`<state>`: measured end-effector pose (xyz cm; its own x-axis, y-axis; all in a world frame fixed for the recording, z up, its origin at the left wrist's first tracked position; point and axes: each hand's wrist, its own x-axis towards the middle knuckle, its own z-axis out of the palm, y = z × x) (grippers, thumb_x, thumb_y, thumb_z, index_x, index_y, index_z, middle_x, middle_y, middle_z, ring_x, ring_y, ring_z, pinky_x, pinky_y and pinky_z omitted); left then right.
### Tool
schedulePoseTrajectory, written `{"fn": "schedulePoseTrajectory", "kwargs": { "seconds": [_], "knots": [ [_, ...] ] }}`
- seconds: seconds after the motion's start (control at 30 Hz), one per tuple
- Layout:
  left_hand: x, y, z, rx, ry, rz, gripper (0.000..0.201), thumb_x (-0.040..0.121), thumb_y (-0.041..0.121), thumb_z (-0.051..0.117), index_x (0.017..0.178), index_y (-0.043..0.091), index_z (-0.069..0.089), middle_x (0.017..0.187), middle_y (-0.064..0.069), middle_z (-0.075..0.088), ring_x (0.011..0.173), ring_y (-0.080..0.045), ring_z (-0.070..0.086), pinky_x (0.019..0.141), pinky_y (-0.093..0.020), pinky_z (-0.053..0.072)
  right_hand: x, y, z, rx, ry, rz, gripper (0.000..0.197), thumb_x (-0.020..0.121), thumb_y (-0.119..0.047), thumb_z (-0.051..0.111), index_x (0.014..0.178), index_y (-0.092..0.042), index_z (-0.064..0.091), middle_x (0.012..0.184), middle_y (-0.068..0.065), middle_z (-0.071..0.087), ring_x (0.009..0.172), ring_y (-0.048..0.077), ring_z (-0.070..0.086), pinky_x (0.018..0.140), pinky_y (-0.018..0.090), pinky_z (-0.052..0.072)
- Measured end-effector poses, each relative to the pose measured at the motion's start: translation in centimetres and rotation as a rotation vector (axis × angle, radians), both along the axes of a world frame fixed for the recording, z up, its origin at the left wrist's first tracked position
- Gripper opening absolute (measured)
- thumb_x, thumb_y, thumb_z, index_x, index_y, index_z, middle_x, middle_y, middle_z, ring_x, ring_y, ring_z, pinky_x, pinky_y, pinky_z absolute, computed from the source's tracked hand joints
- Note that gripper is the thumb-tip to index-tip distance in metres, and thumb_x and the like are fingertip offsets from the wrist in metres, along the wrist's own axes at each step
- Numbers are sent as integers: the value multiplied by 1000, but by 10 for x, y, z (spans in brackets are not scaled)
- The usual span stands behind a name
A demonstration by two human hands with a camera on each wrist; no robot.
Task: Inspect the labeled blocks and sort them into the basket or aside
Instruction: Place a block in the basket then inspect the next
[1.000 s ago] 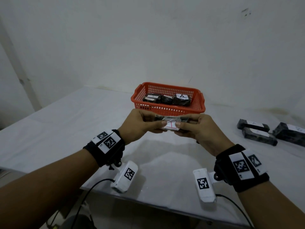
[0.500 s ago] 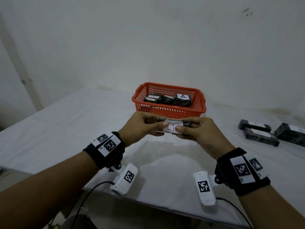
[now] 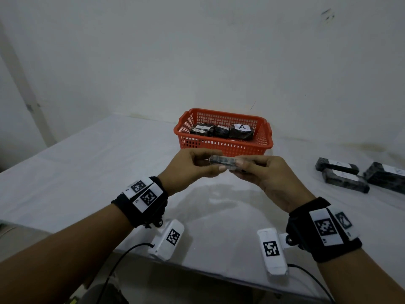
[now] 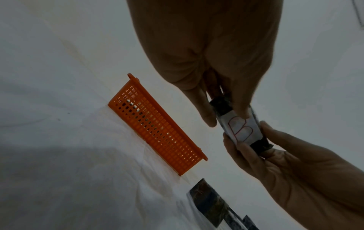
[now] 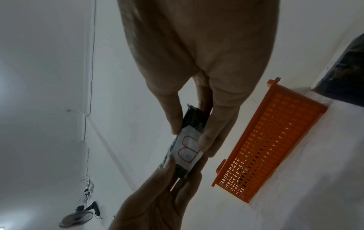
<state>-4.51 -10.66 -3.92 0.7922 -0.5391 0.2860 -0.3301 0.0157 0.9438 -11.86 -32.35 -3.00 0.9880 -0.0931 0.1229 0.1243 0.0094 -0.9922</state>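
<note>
A dark block with a white label bearing a red B is held in the air in front of the orange basket. My left hand pinches its left end and my right hand pinches its right end. From the head view only its dark side shows; the label faces down towards the wrist cameras. The basket holds three dark blocks, one labelled A.
Three dark labelled blocks lie on the white table at the right, one of them at the frame's edge. The table's near edge runs below my wrists. A white wall stands behind the basket.
The block has been rolled in both hands, so its white label with the red letter no longer faces the head camera. Both hands have stayed in front of the basket.
</note>
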Motion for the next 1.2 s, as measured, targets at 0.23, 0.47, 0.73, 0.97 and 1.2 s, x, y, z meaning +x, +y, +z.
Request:
{"fn": "schedulePoseTrajectory", "kwargs": {
  "seconds": [0.23,0.47,0.73,0.97,1.2],
  "knots": [
    [-4,-3,0,-30,0,2,30,88,5,76,117,3,74,109,-4,79,101,-18,75,84,-24,59,-3,2,3,-76,-7,11,28,85,-13,81,111,-3,77,111,11,78,107,25,75,94,35,61],
    [-5,-2,4,-47,13,-11,33,86,2,77,118,3,73,110,-5,79,103,-19,76,86,-25,59,-6,0,6,-196,-25,-24,33,78,-21,86,109,-14,79,109,3,79,104,18,75,90,31,62],
    [-6,-2,2,-100,54,-16,41,79,-7,80,119,0,71,112,-11,78,103,-25,76,86,-30,61,-9,-4,4,-239,-32,-41,39,76,-8,88,112,-16,77,103,-2,80,81,-2,74,63,10,53],
    [-2,-3,1,-115,75,-32,48,77,-11,79,123,2,68,121,-10,74,111,-23,73,91,-34,60,-4,-1,-1,46,47,27,36,87,-5,75,122,1,69,115,16,77,103,31,77,86,34,64],
    [-5,-4,-10,-101,54,11,31,90,1,72,120,-3,70,114,-14,76,102,-28,75,83,-34,62,-6,-2,-10,33,43,-5,30,85,3,75,115,3,72,107,17,79,99,32,78,83,34,65]
  ]
}}
